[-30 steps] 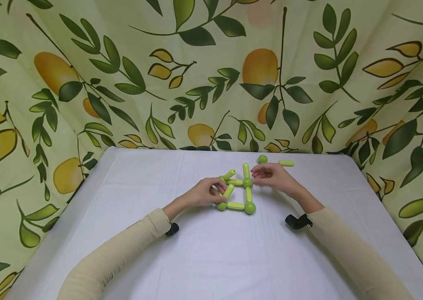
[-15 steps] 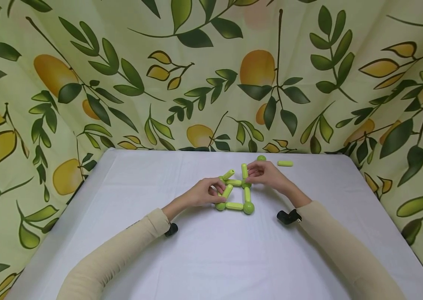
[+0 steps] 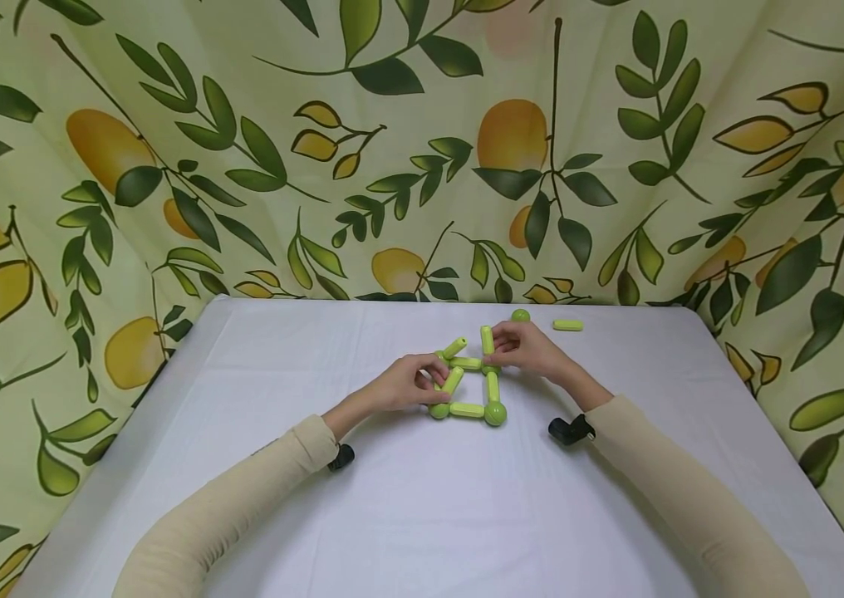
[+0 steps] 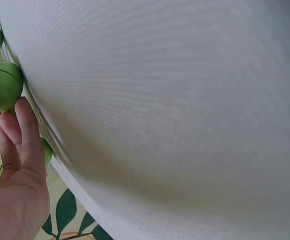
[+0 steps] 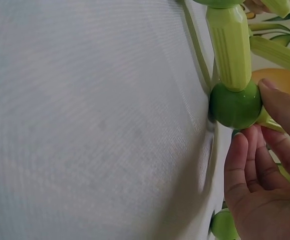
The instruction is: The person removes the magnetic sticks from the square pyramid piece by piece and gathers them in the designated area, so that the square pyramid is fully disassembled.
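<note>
Head view first: green ball-and-rod frame [image 3: 468,410] sits toward the far side of the desk [image 3: 422,515], squarish base, three rods sticking up. Left grip [image 3: 409,384] is curled in at the near-left ball [image 3: 439,410], though some fingers are hidden. Right grip [image 3: 527,346] is narrow, thumb against the far-right ball [image 5: 235,107].

Looks solid to me tbh, what's the catch?

Both grips are on opposite corners. If one twists or pulls and the other doesn't follow, I'd bet on a joint popping loose. Can't tell if they snap in or use magnets, so no clue how much they'd take.

And the upright rod [image 3: 487,342] on that far-right corner?

Right beside the fingers, so a sideways nudge could knock it crooked. Same worry with the near-left rod [image 3: 453,381]: it leans right, close to the left fingers, and a careless lift could snag it. The far-left rod [image 3: 455,347] leans right too, just beyond them.

Spare bits?

Loose ball [image 3: 520,316] is just beyond the right knuckles, loose rod [image 3: 567,325] further right. Balls roll, so one backhanded bump might send it off the far edge.
</note>
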Available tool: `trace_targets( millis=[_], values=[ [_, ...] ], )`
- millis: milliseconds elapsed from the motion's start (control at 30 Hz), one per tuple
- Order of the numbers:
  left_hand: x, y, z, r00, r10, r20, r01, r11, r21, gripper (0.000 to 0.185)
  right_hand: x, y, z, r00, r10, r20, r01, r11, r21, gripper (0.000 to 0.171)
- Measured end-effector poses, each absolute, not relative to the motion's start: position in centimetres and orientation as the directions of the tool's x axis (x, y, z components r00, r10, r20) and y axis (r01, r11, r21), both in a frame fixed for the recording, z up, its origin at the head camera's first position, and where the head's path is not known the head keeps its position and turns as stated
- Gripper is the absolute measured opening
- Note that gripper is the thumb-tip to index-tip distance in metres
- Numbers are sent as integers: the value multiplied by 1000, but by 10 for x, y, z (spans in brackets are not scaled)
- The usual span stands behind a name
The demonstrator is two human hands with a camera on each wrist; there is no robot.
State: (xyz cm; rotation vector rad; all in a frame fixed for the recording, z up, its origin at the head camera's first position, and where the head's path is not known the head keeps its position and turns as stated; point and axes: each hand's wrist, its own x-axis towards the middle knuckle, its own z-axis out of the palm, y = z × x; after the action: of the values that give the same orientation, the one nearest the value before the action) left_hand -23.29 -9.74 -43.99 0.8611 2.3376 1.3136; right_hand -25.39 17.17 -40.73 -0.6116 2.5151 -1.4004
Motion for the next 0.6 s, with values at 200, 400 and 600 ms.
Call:
trace_targets(
  millis=[200,400,600],
  values=[
    [-234,-98,-441,-772,636,-4,334,412,848,28,-261,175,-420,-890,-453,59,-281,439,-853,29],
    [-234,-98,-442,-772,635,-9,332,415,847,27,-275,181,-441,-892,-445,77,-290,434,-853,29],
    [-235,-98,-442,-771,637,-4,332,408,851,27,-256,173,-415,-883,-459,100,-321,435,-841,24]
  ],
)
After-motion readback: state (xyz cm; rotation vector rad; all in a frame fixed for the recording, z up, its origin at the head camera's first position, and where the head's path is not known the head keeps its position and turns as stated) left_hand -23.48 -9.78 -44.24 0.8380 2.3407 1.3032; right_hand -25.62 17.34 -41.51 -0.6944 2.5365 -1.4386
